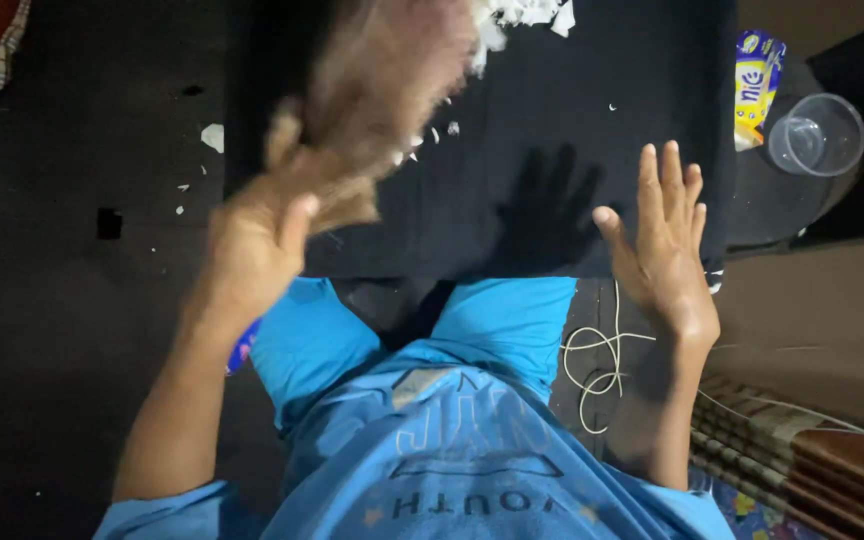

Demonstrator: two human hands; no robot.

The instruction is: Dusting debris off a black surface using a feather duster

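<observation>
The left hand [252, 245] grips a blurred, bristly brown brush [377, 95] over the dark cloth-covered board [572, 130], near white scraps [522, 12]. The right hand [664, 245] hovers flat, fingers spread, holding nothing, above the board's edge.

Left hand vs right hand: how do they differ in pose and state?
The left hand is closed around a blurred brown bundle, which looks like a brush; the right hand holds nothing. The left hand's fingers are curled in a grip; the right hand is open, fingers spread, over the black board's near edge. The left hand is raised at the board's left side; the right sits near its right corner. Both are bare.
</observation>
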